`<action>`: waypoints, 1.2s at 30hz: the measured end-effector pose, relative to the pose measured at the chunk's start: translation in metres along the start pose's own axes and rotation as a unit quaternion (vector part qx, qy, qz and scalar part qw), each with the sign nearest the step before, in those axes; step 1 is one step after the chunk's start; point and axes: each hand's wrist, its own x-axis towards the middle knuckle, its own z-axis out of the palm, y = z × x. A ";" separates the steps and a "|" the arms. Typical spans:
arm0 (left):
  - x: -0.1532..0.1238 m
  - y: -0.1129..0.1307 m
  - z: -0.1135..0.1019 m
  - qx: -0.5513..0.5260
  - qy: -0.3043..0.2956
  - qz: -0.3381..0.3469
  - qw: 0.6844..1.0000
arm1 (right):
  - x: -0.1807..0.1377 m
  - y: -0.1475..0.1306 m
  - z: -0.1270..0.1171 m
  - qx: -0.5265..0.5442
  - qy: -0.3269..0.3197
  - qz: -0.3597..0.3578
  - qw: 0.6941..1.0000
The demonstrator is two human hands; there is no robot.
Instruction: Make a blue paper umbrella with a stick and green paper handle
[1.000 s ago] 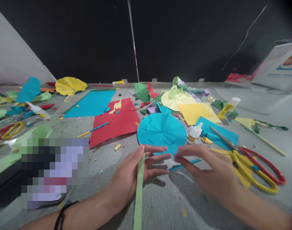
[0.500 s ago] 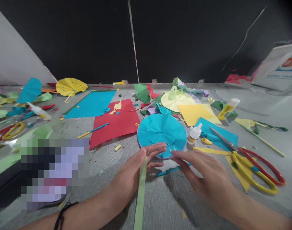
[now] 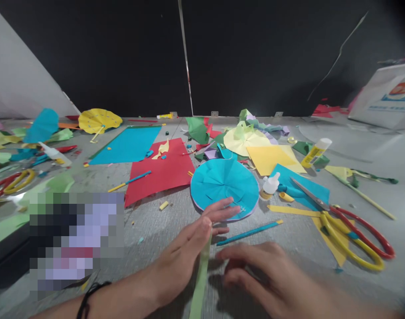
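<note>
A light green paper strip (image 3: 202, 270) runs down toward me, its far end pinched under the thumb of my left hand (image 3: 185, 248). The other fingers of that hand stretch over the near edge of a round, pleated blue paper disc (image 3: 222, 177). My right hand (image 3: 265, 274), slightly blurred, hovers just right of the strip with fingers bent and apart, and I see nothing in it. Beyond it lies a blue paper stick with a yellow tip (image 3: 250, 232). A small white glue bottle (image 3: 270, 186) stands beside the disc.
Scissors with red and yellow handles (image 3: 351, 235) lie at right, near a glue stick (image 3: 317, 153). Red paper (image 3: 165, 168) and blue paper (image 3: 127, 144) lie at left. A yellow paper umbrella (image 3: 99, 120) sits farther back. A dark panel (image 3: 255, 57) closes off the back.
My right hand has drawn back toward me, away from the disc, uncovering the blue stick. My left hand has shifted slightly right, bringing the green strip's far end along.
</note>
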 end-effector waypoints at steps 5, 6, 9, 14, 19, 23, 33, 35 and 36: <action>-0.010 0.007 0.006 0.072 -0.010 -0.023 0.997 | 0.008 -0.007 0.013 0.147 -0.014 0.077 0.986; -0.011 0.008 0.007 0.080 -0.012 -0.030 0.996 | 0.009 -0.007 0.016 0.166 -0.014 0.089 0.982; -0.012 0.009 0.010 0.101 -0.019 -0.029 0.994 | 0.011 -0.007 0.022 0.206 -0.019 0.114 0.972; -0.006 0.009 0.009 0.113 0.038 -0.002 0.993 | 0.010 0.000 0.016 0.300 -0.023 0.164 0.939; 0.004 0.006 -0.002 0.064 0.087 -0.033 0.994 | 0.009 0.013 -0.003 0.265 -0.010 0.200 0.943; 0.006 0.006 -0.005 0.016 0.028 -0.056 0.998 | 0.010 0.012 -0.013 0.165 -0.047 0.181 0.968; 0.000 0.009 0.001 0.108 0.015 -0.069 0.992 | 0.010 0.002 -0.013 0.117 -0.027 0.158 0.980; 0.000 0.012 0.003 0.131 0.013 -0.068 0.989 | 0.012 0.004 -0.014 0.168 -0.014 0.181 0.969; 0.000 0.013 0.004 0.147 0.014 -0.065 0.987 | 0.013 0.005 -0.015 0.169 -0.005 0.185 0.968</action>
